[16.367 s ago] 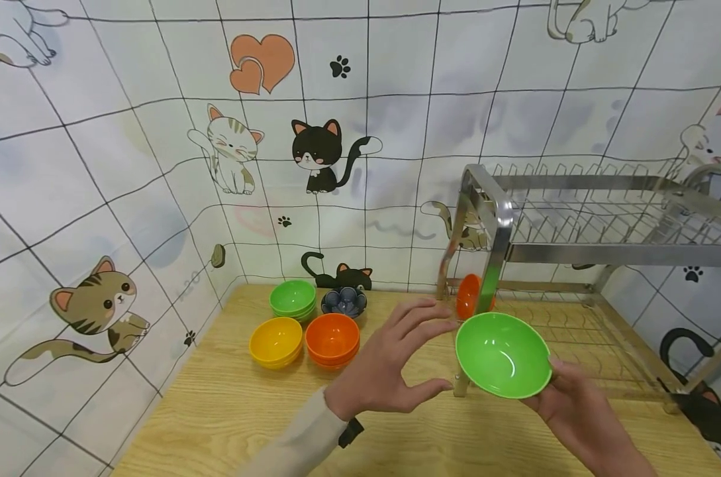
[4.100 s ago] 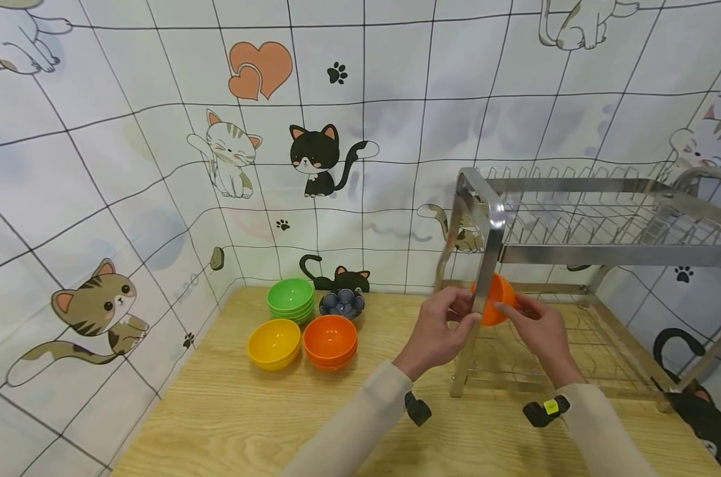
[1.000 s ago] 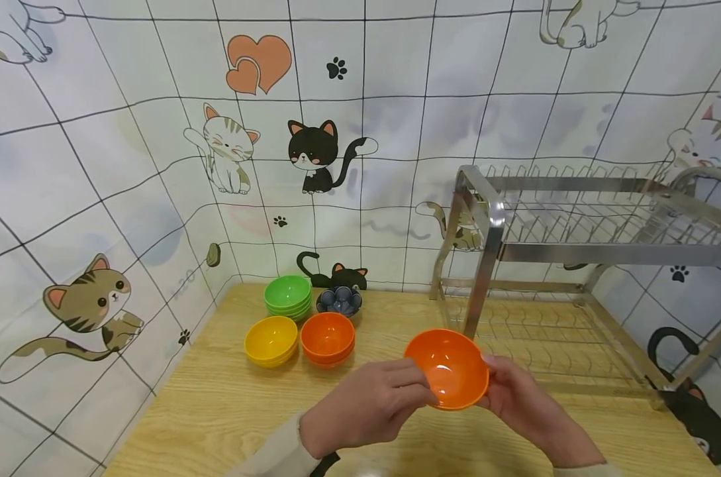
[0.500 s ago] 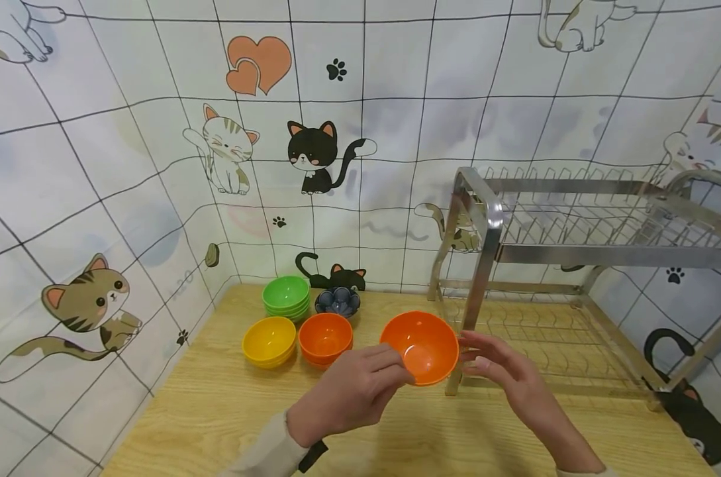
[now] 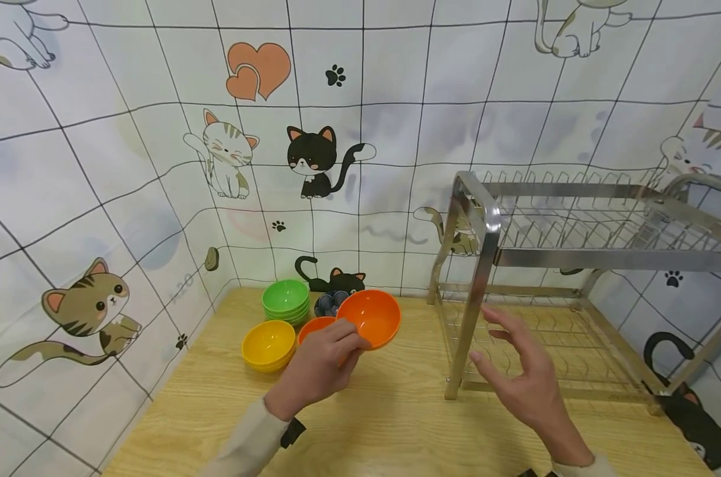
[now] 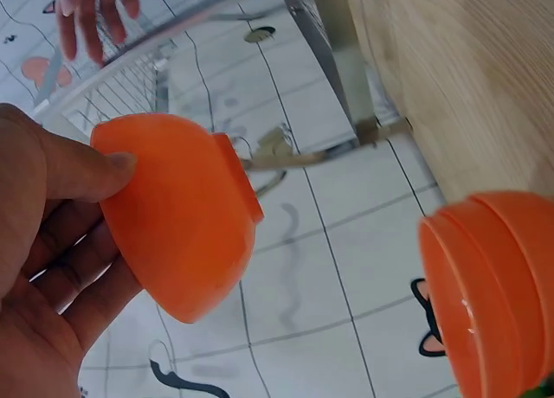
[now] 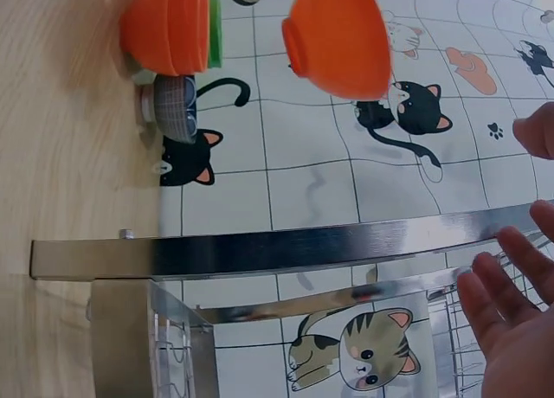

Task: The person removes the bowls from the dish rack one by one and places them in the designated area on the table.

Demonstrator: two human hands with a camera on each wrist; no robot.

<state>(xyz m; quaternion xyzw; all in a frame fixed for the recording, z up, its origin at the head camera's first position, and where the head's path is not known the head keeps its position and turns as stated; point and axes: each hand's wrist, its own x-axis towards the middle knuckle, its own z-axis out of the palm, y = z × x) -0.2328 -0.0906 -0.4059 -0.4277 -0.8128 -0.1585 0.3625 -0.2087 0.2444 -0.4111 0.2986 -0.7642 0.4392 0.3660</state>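
Observation:
My left hand (image 5: 321, 361) pinches the rim of an orange bowl (image 5: 373, 319), thumb on its outer side in the left wrist view. The bowl is in the air, tilted, above the counter and just right of a stack of orange bowls (image 6: 506, 277). In the head view that stack is mostly hidden behind the left hand and held bowl. My right hand (image 5: 527, 377) has its fingers spread and holds nothing, in front of the dish rack's left post (image 5: 472, 318). A yellow bowl stack (image 5: 269, 348) and a green bowl stack (image 5: 285, 299) stand at the left.
A dark blue patterned bowl (image 5: 326, 303) sits behind the orange stack, partly covered by the held bowl. The two-tier metal dish rack (image 5: 610, 258) fills the right side. Wood-grain counter (image 5: 408, 424) lies between rack and stacks. Cat-print tiled walls close the back and left.
A green bowl once in my right hand is gone from it; the green stack is taller. The orange bowl came out of the rack, passed to my left hand and moved left; the right let go.

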